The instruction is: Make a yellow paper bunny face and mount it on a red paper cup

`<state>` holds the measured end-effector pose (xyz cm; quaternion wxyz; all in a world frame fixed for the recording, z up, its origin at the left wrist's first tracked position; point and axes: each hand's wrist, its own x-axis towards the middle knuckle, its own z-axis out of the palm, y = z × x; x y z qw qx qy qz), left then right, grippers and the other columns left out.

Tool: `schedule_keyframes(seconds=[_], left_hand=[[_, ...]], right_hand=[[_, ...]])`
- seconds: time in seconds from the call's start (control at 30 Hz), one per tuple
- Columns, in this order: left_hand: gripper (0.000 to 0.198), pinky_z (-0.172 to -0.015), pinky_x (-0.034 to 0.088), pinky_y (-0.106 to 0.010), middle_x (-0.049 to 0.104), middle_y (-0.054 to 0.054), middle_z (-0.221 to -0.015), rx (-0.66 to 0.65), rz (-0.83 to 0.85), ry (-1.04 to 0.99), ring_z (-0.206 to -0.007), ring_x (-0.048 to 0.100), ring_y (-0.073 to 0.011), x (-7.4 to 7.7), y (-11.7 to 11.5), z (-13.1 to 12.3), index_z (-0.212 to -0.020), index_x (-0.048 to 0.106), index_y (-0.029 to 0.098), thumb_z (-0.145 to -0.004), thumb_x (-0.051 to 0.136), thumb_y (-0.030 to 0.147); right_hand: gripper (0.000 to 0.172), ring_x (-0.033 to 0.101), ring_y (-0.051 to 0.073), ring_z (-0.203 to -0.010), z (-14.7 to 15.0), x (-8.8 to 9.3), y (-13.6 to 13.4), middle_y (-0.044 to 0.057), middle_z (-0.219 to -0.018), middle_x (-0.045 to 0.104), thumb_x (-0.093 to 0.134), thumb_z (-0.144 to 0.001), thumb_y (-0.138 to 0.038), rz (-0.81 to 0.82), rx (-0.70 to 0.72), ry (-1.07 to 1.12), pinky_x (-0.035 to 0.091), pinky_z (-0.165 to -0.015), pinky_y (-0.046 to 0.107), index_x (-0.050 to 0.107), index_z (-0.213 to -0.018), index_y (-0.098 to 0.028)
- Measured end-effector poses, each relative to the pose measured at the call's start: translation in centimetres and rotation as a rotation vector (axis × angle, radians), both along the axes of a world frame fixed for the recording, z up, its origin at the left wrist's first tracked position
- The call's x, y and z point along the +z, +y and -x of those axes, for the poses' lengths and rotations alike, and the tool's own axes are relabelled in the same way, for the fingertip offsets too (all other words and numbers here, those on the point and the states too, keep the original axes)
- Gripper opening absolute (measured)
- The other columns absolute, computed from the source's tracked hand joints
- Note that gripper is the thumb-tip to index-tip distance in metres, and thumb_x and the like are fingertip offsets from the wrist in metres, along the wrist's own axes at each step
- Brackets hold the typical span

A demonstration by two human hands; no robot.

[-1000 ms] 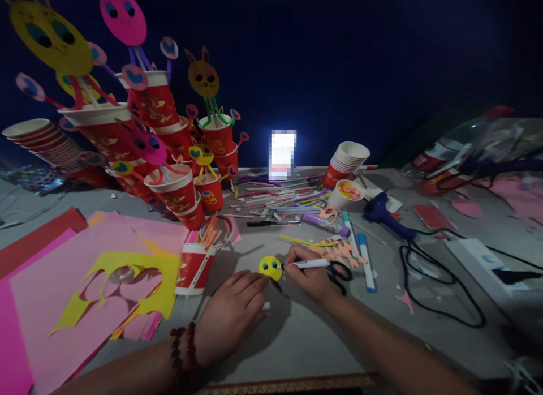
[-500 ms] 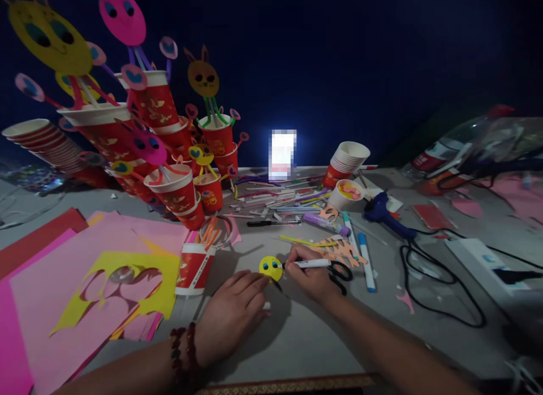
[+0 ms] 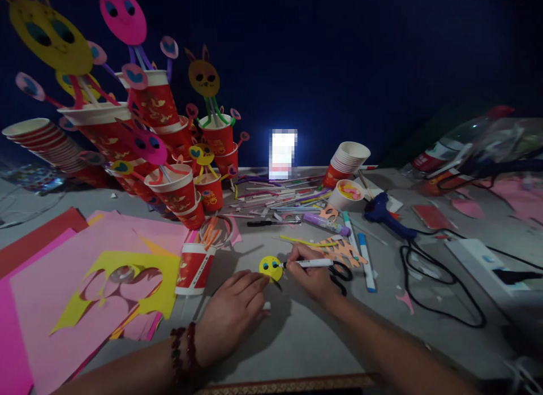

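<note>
A small yellow paper disc [image 3: 270,266] with two blue-and-black eyes lies flat on the table. My left hand [image 3: 233,310] rests with its fingertips on the disc's lower left edge, holding it down. A small white piece, perhaps a marker cap [image 3: 267,305], shows beside its thumb; whether the hand grips it I cannot tell. My right hand [image 3: 311,274] is closed around a white marker [image 3: 314,263], its dark tip at the right eye. Black-handled scissors [image 3: 341,273] lie just behind that hand, their blades hidden.
Red paper cups [image 3: 172,194] with paper-faced figures stand at the left, above coloured paper sheets [image 3: 46,287]. A cup of orange strips [image 3: 195,270] stands near my left hand. Blue markers [image 3: 367,265], a glue gun [image 3: 382,211] and its looped cord lie right; straws [image 3: 271,197] lie behind.
The marker in my right hand has shifted very slightly at the disc's right eye. My left hand and the disc stay in place.
</note>
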<state>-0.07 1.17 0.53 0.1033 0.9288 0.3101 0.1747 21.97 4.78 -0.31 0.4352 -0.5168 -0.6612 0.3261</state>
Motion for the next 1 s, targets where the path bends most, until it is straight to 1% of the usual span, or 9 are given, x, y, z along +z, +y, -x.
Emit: schedule_keyframes(seconds=[0.2, 0.4, 0.57, 0.7, 0.87, 1.0], left_hand=[[0.013, -0.102, 0.045, -0.043, 0.065, -0.007, -0.128, 0.003, 0.003, 0.020, -0.117, 0.058, -0.0242, 0.18, -0.01, -0.06, -0.096, 0.061, 0.017, -0.096, 0.053, 0.027], [0.015, -0.103, 0.045, -0.043, 0.066, -0.007, -0.127, 0.004, -0.001, -0.002, -0.117, 0.059, -0.0236, 0.03, 0.02, -0.02, -0.096, 0.062, 0.017, -0.097, 0.051, 0.026], [0.015, -0.102, 0.046, -0.043, 0.066, -0.007, -0.126, 0.001, -0.002, 0.006, -0.117, 0.059, -0.0234, 0.16, 0.02, -0.06, -0.095, 0.062, 0.017, -0.097, 0.051, 0.027], [0.016, -0.102, 0.046, -0.043, 0.066, -0.007, -0.127, 0.004, -0.008, 0.009, -0.117, 0.059, -0.0235, 0.22, 0.01, -0.05, -0.098, 0.062, 0.017, -0.097, 0.050, 0.028], [0.015, -0.103, 0.046, -0.044, 0.066, -0.007, -0.126, 0.006, -0.002, 0.004, -0.117, 0.058, -0.0237, 0.05, 0.02, -0.04, -0.095, 0.062, 0.017, -0.097, 0.051, 0.028], [0.015, -0.103, 0.045, -0.044, 0.065, -0.007, -0.127, 0.000, -0.001, -0.002, -0.117, 0.058, -0.0239, -0.03, 0.01, 0.01, -0.098, 0.062, 0.017, -0.097, 0.050, 0.027]], right_hand=[[0.015, 0.044, 0.013, -0.052, 0.04, 0.02, 0.00, -0.004, -0.055, 0.047, 0.051, -0.073, -0.020, 0.011, 0.044, -0.014, 0.034, -0.052, 0.025, 0.045, -0.060, -0.022], [0.016, 0.043, 0.013, -0.052, 0.04, 0.04, 0.00, -0.004, -0.054, 0.046, 0.051, -0.073, -0.019, -0.009, -0.006, -0.003, 0.033, -0.052, 0.025, 0.044, -0.059, -0.022], [0.015, 0.044, 0.013, -0.053, 0.00, 0.11, -0.02, -0.004, -0.055, 0.048, 0.051, -0.073, -0.020, 0.006, 0.029, -0.008, 0.034, -0.052, 0.025, 0.045, -0.059, -0.022], [0.016, 0.044, 0.013, -0.053, 0.01, 0.17, 0.01, -0.004, -0.055, 0.048, 0.051, -0.073, -0.020, 0.006, 0.013, -0.015, 0.034, -0.052, 0.025, 0.045, -0.059, -0.022], [0.015, 0.044, 0.013, -0.053, -0.01, 0.10, 0.02, -0.004, -0.055, 0.049, 0.052, -0.072, -0.020, 0.008, 0.018, -0.010, 0.034, -0.052, 0.025, 0.046, -0.059, -0.022], [0.015, 0.044, 0.013, -0.053, -0.08, -0.07, -0.03, -0.004, -0.055, 0.048, 0.050, -0.074, -0.020, 0.001, -0.028, 0.016, 0.034, -0.052, 0.025, 0.045, -0.060, -0.022]])
